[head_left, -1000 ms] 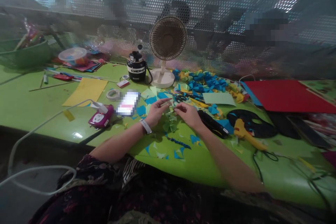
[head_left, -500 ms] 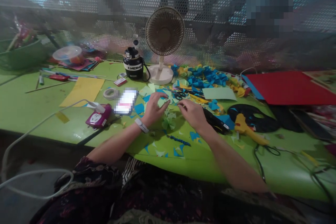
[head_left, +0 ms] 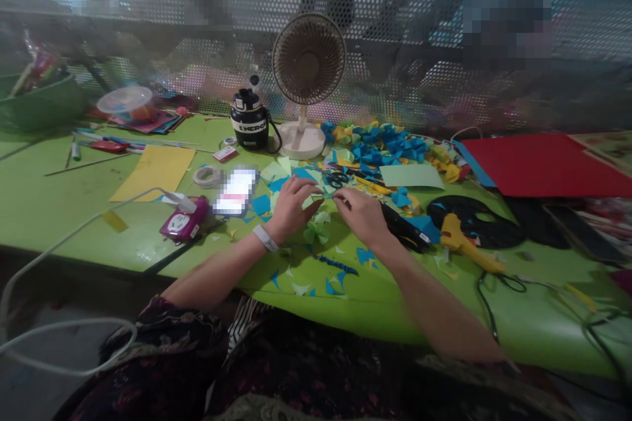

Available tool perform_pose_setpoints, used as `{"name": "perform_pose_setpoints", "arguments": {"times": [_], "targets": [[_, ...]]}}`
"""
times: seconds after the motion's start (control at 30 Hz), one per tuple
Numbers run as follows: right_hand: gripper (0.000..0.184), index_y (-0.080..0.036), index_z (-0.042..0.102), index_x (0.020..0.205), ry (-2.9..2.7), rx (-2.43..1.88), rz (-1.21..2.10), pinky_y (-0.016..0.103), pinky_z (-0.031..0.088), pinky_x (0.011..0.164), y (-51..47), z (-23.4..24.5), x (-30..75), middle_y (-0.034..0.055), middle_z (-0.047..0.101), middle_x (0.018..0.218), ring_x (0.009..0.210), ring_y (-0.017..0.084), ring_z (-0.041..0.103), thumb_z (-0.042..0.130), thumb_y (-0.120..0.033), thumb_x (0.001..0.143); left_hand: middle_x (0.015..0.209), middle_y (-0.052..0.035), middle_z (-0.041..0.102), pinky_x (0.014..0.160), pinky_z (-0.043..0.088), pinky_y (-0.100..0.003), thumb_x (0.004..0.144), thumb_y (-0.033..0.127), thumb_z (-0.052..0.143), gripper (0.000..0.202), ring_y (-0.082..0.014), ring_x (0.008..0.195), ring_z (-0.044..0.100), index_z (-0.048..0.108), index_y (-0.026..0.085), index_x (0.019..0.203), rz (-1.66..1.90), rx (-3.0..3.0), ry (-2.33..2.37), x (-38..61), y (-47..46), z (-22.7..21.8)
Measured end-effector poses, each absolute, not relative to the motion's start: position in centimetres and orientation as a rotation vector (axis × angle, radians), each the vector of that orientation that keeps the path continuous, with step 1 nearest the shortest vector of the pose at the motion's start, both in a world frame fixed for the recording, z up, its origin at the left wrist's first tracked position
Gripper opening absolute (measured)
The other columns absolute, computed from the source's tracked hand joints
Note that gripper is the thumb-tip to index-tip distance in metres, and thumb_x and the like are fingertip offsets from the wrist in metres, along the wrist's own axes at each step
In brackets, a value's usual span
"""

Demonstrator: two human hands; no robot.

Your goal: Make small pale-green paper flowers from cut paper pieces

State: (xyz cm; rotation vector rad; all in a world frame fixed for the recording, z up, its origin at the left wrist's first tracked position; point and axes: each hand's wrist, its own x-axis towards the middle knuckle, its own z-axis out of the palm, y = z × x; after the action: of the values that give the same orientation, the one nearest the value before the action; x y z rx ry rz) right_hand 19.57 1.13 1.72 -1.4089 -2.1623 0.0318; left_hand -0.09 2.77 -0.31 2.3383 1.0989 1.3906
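My left hand [head_left: 292, 208] and my right hand [head_left: 360, 212] meet over the green table [head_left: 59, 204], fingers pinched on a small pale green paper piece [head_left: 320, 197] held between them. Just below it lie folded green paper pieces [head_left: 316, 230]. Blue and pale paper scraps [head_left: 336, 279] are scattered in front of my hands. A white band sits on my left wrist.
A phone [head_left: 237, 192] and a pink power adapter [head_left: 182, 223] with white cable lie left. A small fan [head_left: 307, 79] and a black jug [head_left: 248, 122] stand behind. Yellow glue gun [head_left: 461, 243], scissors [head_left: 338, 179], folded blue paper pile [head_left: 385, 145], red sheet [head_left: 538, 164], yellow sheet [head_left: 153, 171], tape roll [head_left: 207, 175].
Both hands shifted slightly up and away over the scraps, still working the small green paper piece; the view tilted a little downward.
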Motion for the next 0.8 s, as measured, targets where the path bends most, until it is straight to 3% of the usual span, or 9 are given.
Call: {"name": "perform_pose_setpoints", "arguments": {"times": [0.2,0.33,0.47,0.6,0.7,0.8], "targets": [[0.021,-0.021,0.07,0.095,-2.184,-1.413,-0.02,0.031,0.045,0.071,1.0,1.6,19.4,0.0087,0.075,0.095,0.084,0.023,0.068,0.048,-0.023,0.096,0.11,-0.0099,0.068,0.107,0.037,-0.049,0.09,0.03,0.063,0.011,-0.0256,0.105,0.06,0.073,0.024,0.091,1.348,2.351,1.129,-0.2,2.9,-0.7],[0.023,-0.022,0.071,0.095,-2.192,-1.435,-0.078,0.031,0.045,0.07,0.9,1.6,19.3,0.0085,0.075,0.094,0.084,0.023,0.068,0.048,-0.022,0.096,0.1,-0.0094,0.069,0.09,0.047,-0.041,0.093,0.032,0.059,0.019,-0.0235,0.094,0.06,0.075,0.024,0.087,1.275,2.443,1.136,-0.4,2.9,-0.7],[0.023,-0.022,0.072,0.094,-2.188,-1.438,-0.042,0.032,0.047,0.074,0.7,1.8,19.2,0.0092,0.075,0.095,0.087,0.024,0.068,0.049,-0.022,0.095,0.089,-0.0104,0.069,0.078,0.048,-0.037,0.091,0.032,0.06,0.02,-0.0231,0.085,0.06,0.077,0.023,0.087,1.21,2.411,1.109,-0.3,2.7,-0.6],[0.023,-0.021,0.069,0.106,-2.014,-1.431,0.298,0.034,0.05,0.077,0.5,2.6,18.9,0.0092,0.075,0.098,0.083,0.023,0.07,0.052,-0.024,0.09,0.082,-0.0099,0.07,0.073,0.048,-0.034,0.09,0.036,0.062,0.022,-0.0227,0.079,0.063,0.077,0.022,0.084,1.166,2.208,1.059,-0.1,2.3,-0.2],[0.035,-0.019,0.061,0.119,-1.774,-1.38,0.712,0.033,0.052,0.073,0.3,3.1,18.7,0.0059,0.075,0.09,0.074,0.02,0.069,0.054,-0.034,0.088,0.077,-0.0073,0.072,0.067,0.049,-0.03,0.088,0.043,0.065,0.025,-0.0193,0.069,0.064,0.077,0.022,0.085,1.085,1.962,0.966,0.1,2.0,0.0],[0.041,-0.019,0.06,0.114,-1.602,-1.301,0.905,0.033,0.053,0.072,0.4,3.3,18.6,0.0027,0.071,0.08,0.071,0.019,0.068,0.06,-0.047,0.083,0.073,-0.0059,0.072,0.058,0.049,-0.027,0.086,0.047,0.067,0.028,-0.0162,0.058,0.064,0.076,0.02,0.087,0.965,1.776,0.894,0.3,1.7,0.0]]}}
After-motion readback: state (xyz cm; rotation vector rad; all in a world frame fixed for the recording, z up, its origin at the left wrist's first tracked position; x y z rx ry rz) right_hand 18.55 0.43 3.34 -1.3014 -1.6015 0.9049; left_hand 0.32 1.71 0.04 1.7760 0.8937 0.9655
